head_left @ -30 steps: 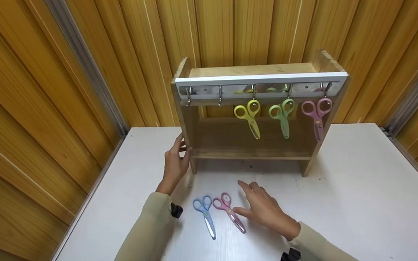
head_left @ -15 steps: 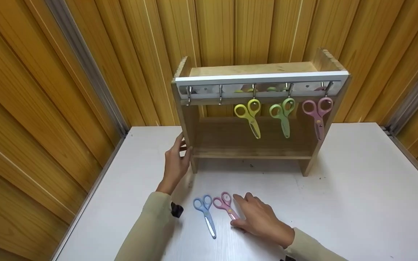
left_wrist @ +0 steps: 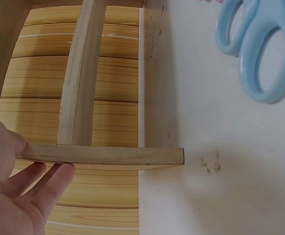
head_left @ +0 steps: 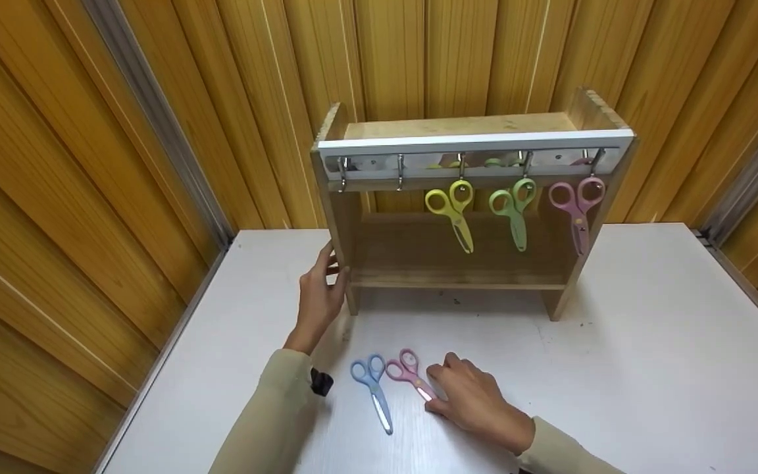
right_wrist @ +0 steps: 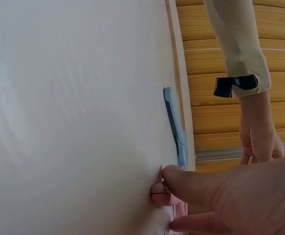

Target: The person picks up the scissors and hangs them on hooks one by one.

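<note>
My left hand [head_left: 316, 296] grips the left side panel of a wooden shelf unit [head_left: 458, 282]. In the left wrist view the thumb lies on one face of that panel [left_wrist: 108, 155], the fingers on the other. On the table, my right hand [head_left: 474, 398] pinches the pink scissors [head_left: 413, 380] at the blade end, which it partly hides in the head view. From the right wrist, thumb and fingers lie either side of the pink blade tip [right_wrist: 161, 197]. Blue scissors [head_left: 374, 387] lie just left of the pink pair, handles toward the shelf.
Along the shelf's front runs a rail with metal hooks [head_left: 400, 172]. Yellow scissors [head_left: 449, 210], green scissors [head_left: 516, 216] and purplish-pink scissors [head_left: 576, 210] hang there. The white table [head_left: 668, 355] meets wood-patterned walls [head_left: 155, 197] behind and at both sides.
My right hand has come down and toward me onto the pink scissors' blade, and its fingers have drawn in around it. My left hand has stayed on the shelf panel.
</note>
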Demonstrator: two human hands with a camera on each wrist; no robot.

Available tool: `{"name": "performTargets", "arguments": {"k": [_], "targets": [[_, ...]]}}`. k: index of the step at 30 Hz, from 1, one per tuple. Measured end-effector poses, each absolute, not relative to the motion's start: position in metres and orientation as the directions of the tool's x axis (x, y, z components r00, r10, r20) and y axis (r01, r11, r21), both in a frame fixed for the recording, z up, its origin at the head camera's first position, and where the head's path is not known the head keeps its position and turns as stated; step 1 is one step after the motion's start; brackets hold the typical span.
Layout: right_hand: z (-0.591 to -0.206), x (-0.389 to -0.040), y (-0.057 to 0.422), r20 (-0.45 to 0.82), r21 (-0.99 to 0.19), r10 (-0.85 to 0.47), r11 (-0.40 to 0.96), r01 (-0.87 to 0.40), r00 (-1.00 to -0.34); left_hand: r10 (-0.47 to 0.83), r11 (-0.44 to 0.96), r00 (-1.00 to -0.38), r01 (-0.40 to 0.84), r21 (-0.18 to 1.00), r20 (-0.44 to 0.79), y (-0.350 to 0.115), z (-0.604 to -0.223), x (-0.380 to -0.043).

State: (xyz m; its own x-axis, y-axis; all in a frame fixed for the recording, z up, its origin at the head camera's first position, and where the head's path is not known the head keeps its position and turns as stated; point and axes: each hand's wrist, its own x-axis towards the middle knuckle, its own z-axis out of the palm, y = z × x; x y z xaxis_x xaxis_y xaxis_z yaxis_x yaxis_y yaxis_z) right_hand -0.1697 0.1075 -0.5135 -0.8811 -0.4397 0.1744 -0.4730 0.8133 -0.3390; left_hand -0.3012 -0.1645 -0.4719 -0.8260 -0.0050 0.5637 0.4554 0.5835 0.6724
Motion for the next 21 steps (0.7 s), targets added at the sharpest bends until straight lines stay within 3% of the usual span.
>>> {"name": "performTargets", "arguments": {"k": [21], "targets": [[-0.5196,-0.1764,0.1151,0.260,-0.322,-0.414,0.815,-0.482,-0.873,0.009,0.578,-0.811,0.482,0.659,0.585,-0.1641,-0.4724,-0.3013]]}}
